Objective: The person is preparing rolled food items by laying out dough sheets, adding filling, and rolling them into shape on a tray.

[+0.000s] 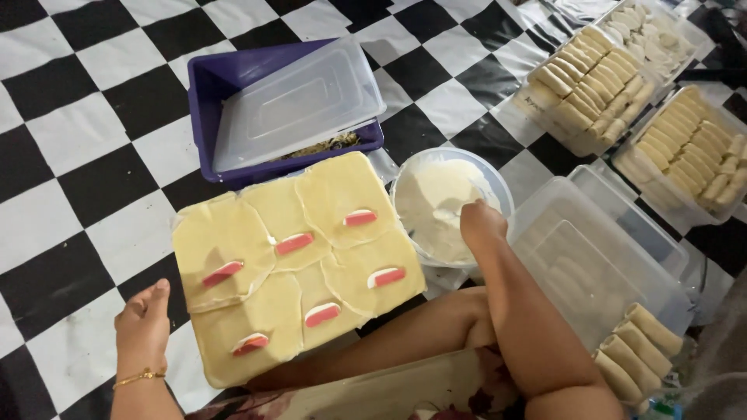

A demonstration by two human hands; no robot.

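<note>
The black-and-white checkered floor covering [70, 109] is carrying everything here. On it is lying a board spread with pale yellow, thin square pastry wrappers [296, 264], six of them side by side, each bearing one short red-and-white stick of filling [294, 243]. Behind the wrappers is sitting a purple rectangular plastic tub [204, 85] with a clear plastic lid [299, 105] resting slantwise across it, and some shredded filling is showing under the lid's near edge. Just right of the wrappers is standing a round white bowl of creamy white paste [436, 204]. Further right are lying clear plastic containers [599, 249], the near one holding a few finished pale rolls [642, 346] at its corner, the far ones packed with rows of them.

What could go wrong, as I judge it: paste could be dripping from the fingers onto the wrappers or the floor covering while crossing from the bowl, and too much of it could be making a wrapper soggy and tearing it. The tilted lid could also be slipping into the tub.

The right hand [478, 222] is dipping into the bowl, fingers bent down into the paste; it is gripping nothing solid that I can see. The left hand [144, 315], wearing a thin gold bracelet [140, 378], is resting loosely curled and empty at the wrappers' near-left corner.
</note>
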